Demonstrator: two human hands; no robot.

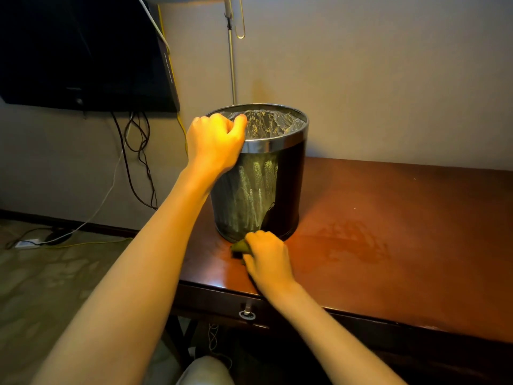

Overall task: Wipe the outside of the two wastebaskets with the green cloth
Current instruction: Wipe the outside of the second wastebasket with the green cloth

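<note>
Dark cylindrical chrome-rimmed wastebasket [287, 190] has the left hand [215, 143] curled over its rim at ten o'clock. The right hand [268, 258] clutches a bunched green cloth [238, 245] against its base at six o'clock.

Reddish-brown wooden desk [402, 218] right, glossy top, mottled patch [352, 243] on surface. Metal drawer pull [246, 312] on near edge. Dark wall-mounted TV [83, 51] far left, black cables [136, 162] dangling below. White power strip [27, 243] on carpet [41, 287] left. Thin metal pole [231, 65] against far wall [388, 79].
</note>
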